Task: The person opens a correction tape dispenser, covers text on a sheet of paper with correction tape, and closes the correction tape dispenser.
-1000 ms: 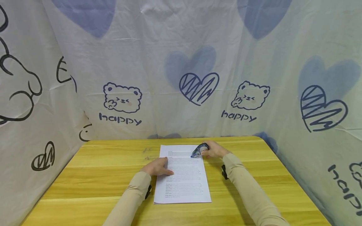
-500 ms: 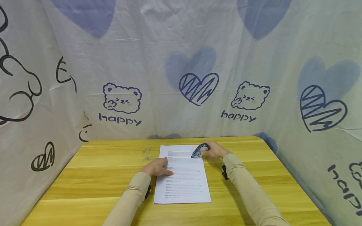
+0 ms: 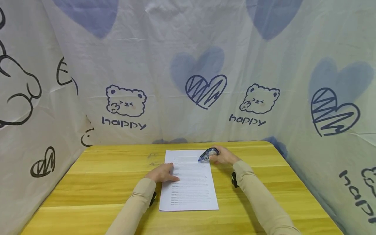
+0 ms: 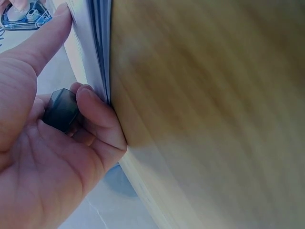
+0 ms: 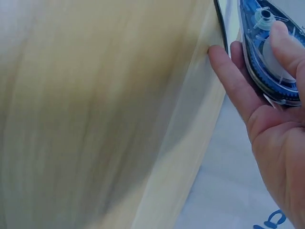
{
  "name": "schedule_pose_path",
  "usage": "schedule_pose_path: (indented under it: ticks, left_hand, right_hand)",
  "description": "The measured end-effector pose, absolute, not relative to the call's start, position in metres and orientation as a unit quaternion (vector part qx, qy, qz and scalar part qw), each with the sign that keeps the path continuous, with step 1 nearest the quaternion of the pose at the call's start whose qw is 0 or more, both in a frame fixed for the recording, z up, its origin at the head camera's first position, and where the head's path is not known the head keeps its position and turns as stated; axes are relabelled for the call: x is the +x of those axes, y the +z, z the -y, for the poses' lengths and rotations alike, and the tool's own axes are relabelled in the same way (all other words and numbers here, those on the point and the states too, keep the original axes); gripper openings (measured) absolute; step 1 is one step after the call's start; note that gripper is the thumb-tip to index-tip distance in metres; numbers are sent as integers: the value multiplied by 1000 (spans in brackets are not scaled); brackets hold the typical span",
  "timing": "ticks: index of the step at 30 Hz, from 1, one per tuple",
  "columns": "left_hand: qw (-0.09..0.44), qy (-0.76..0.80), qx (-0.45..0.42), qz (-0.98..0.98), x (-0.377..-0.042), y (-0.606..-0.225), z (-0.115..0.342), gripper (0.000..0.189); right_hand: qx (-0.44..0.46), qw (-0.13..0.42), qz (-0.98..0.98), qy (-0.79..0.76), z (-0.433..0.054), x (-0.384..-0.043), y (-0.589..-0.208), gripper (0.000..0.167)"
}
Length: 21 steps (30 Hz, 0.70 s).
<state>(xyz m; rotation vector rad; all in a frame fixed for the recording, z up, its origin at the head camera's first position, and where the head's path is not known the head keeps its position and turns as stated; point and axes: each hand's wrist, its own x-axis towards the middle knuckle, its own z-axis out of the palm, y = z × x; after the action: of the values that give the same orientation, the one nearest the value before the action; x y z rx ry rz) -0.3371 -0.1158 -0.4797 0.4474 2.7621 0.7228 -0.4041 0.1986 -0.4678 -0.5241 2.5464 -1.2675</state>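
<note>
A stack of printed white paper (image 3: 191,199) lies on the table. My left hand (image 3: 161,173) rests at its left edge, the thumb on the top sheet. In the left wrist view, this hand's curled fingers hold a small dark cap (image 4: 61,110) against the palm. My right hand (image 3: 224,155) grips a blue transparent correction tape (image 3: 209,153) over the sheet's upper right edge. Its tip points left, near the upper printed lines; whether it touches the paper cannot be told. In the right wrist view, the thumb lies on the side of the tape's case (image 5: 259,59).
The yellow wood-grain table (image 3: 102,182) has faint dark marks (image 3: 152,160) left of the stack's top. A white cloth (image 3: 164,117) printed with hearts and bears hangs behind the table and at both sides.
My right hand and the correction tape have shifted very slightly up and to the right. My left hand and the paper stay in place.
</note>
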Motion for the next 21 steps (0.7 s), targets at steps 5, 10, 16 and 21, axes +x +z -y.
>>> schedule_pose_path:
  ticks: [5, 10, 16, 21]
  left_hand:
    - [125, 246, 154, -949, -337, -480, 116, 78]
    - [127, 247, 152, -949, -336, -481, 116, 78]
    - [124, 244, 163, -948, -336, -480, 116, 73]
    - [117, 258, 161, -945, -338, -478, 119, 53]
  right_hand:
    - [-182, 121, -861, -458, -201, -403, -468, 35]
    - [-171, 126, -857, -469, -202, -401, -468, 41]
    - [-151, 117, -855, -483, -202, -400, -470, 43]
    - [-145, 95, -856, -487, -202, -400, -472, 47]
